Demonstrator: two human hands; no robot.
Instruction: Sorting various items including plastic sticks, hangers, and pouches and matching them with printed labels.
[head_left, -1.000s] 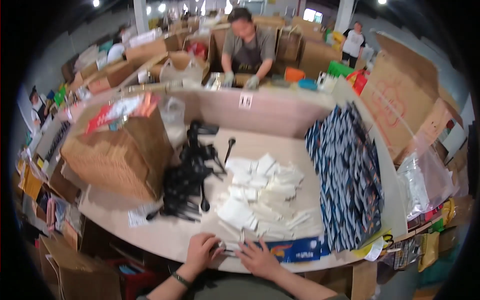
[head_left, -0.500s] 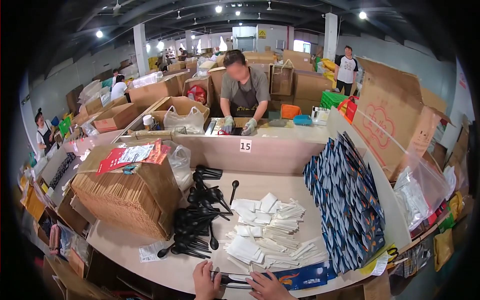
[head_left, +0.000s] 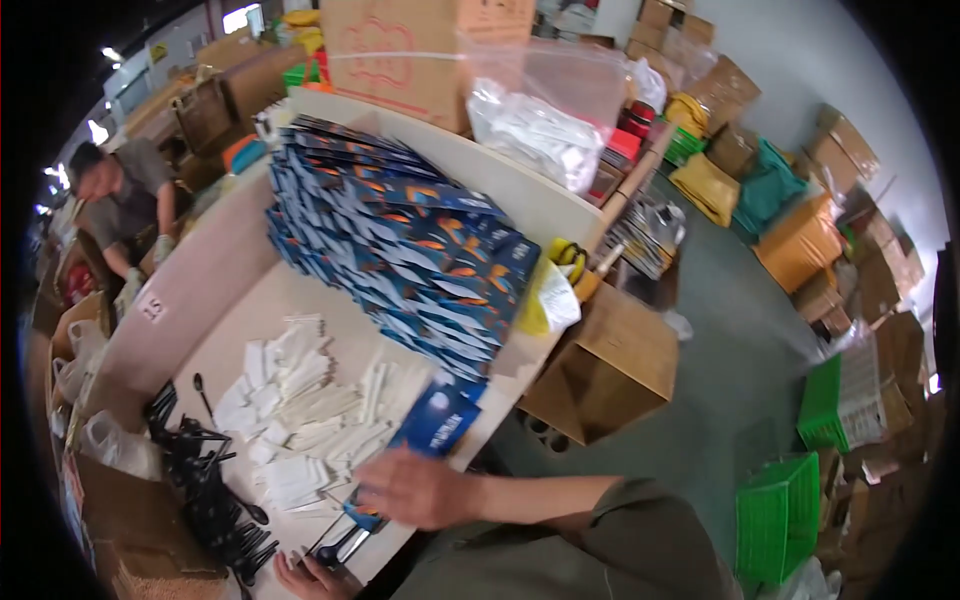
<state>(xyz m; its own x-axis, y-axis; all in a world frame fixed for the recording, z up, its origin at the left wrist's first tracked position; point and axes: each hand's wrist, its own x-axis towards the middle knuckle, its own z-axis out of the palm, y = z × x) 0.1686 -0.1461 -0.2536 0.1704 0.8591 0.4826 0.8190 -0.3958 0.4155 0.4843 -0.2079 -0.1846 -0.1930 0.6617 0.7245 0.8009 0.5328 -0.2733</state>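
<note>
On the table's front edge, a black spoon (head_left: 345, 540) and a glossy blue piece lie between my hands. My left hand (head_left: 312, 578), partly cut off by the lower edge, has its fingers apart beside the handle end. My right hand (head_left: 420, 488) is smeared by motion above the blue piece; its fingers' grip is unclear. Just beyond it lies a flat dark-blue packet (head_left: 435, 418). White napkins and narrow paper strips (head_left: 300, 400) are spread in the middle. Black spoons (head_left: 215, 480) are heaped to the left.
A large leaning stack of blue packets (head_left: 400, 240) fills the table's far right. Yellow-handled scissors (head_left: 570, 262) lie at its edge, above an open carton (head_left: 605, 365). A clear bag (head_left: 545, 125) rests against the divider. Green crates (head_left: 780, 520) stand on the floor; a co-worker (head_left: 125, 195) works across.
My view has swung to the right, bringing the floor and crates in. My right hand has lifted or shifted in a blur; my left stays by the handle end.
</note>
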